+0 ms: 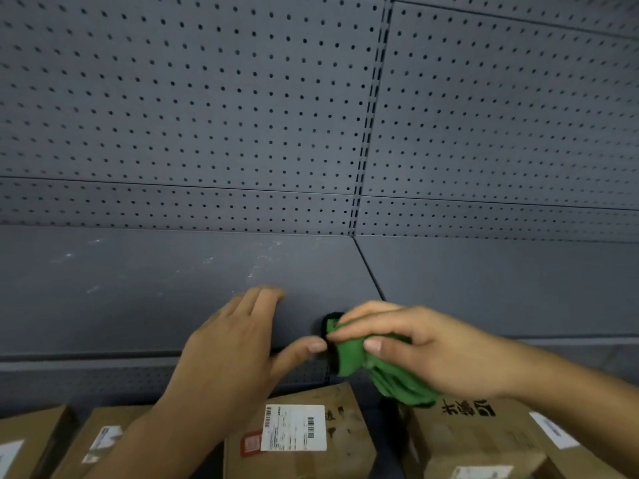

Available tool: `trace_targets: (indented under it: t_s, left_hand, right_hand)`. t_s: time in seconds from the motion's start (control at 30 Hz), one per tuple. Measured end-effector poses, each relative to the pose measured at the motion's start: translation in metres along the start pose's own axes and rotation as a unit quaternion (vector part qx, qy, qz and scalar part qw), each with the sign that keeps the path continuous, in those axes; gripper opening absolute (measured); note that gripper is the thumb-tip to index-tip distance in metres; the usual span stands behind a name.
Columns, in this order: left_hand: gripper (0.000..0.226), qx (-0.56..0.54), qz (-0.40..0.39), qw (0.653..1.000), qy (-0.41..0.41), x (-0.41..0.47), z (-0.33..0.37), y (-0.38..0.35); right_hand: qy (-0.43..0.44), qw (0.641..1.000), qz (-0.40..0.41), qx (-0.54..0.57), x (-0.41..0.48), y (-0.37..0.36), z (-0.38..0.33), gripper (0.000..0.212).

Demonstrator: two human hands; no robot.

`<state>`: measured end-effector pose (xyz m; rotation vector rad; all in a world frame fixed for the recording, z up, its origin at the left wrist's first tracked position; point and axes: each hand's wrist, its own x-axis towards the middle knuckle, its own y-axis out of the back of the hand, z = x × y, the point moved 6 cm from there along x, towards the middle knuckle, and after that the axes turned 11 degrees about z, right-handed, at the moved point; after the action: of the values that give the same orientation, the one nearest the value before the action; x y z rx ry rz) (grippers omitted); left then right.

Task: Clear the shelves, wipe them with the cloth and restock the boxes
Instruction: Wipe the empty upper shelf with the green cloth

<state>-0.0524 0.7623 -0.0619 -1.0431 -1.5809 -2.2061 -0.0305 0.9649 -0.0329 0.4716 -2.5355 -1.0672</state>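
Observation:
A bare grey metal shelf (138, 299) runs across the middle of the view, with pale dusty smears near its back. My right hand (425, 350) grips a bunched green cloth (387, 371) just above the shelf's front edge. My left hand (238, 344) lies beside it with straight fingers reaching over the shelf surface; its thumb stretches toward the cloth and nearly touches my right fingertips. Below, several brown cardboard boxes stand on a lower level, among them one with a white shipping label (297, 440) and one with black printed characters (480, 437).
A grey perforated back panel (207, 115) rises behind the shelf, split by a slotted upright (366, 133). A second shelf section (501, 281) continues to the right past a seam. More boxes (100, 444) sit at the lower left.

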Motion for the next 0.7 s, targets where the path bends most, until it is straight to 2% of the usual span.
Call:
trace_targets:
  t_s: [0.07, 0.13, 0.2, 0.27, 0.4, 0.5, 0.57, 0.7]
  left_hand:
    - [0.100, 0.013, -0.012, 0.999, 0.033, 0.002, -0.018, 0.009]
    - [0.104, 0.026, -0.019, 0.998, 0.052, 0.000, -0.041, 0.016]
    - [0.097, 0.036, -0.010, 0.997, 0.066, -0.003, -0.064, 0.027]
    - [0.091, 0.045, -0.009, 0.995, 0.084, -0.008, -0.089, 0.035]
    - [0.083, 0.045, -0.011, 0.994, 0.099, -0.017, -0.128, 0.048]
    - [0.079, 0.028, -0.015, 0.995, 0.098, -0.023, -0.142, 0.050]
    - [0.075, 0.021, -0.012, 0.995, 0.096, -0.025, -0.145, 0.050]
    - [0.069, 0.023, -0.009, 0.996, 0.090, -0.027, -0.145, 0.049]
  right_hand:
    - [-0.055, 0.995, 0.007, 0.086, -0.005, 0.010, -0.003, 0.036]
    - [-0.118, 0.972, 0.037, 0.199, -0.005, 0.018, -0.001, 0.037]
    - [-0.157, 0.941, 0.102, 0.281, 0.002, 0.028, 0.006, 0.034]
    - [-0.164, 0.926, 0.171, 0.295, 0.016, 0.041, 0.018, 0.031]
    - [-0.169, 0.916, 0.274, 0.241, 0.057, 0.069, 0.047, 0.033]
    - [-0.185, 0.917, 0.324, 0.143, 0.093, 0.080, 0.072, 0.036]
    - [-0.200, 0.923, 0.319, 0.080, 0.116, 0.077, 0.085, 0.035]
    - [-0.233, 0.940, 0.247, -0.034, 0.154, 0.053, 0.089, 0.035]
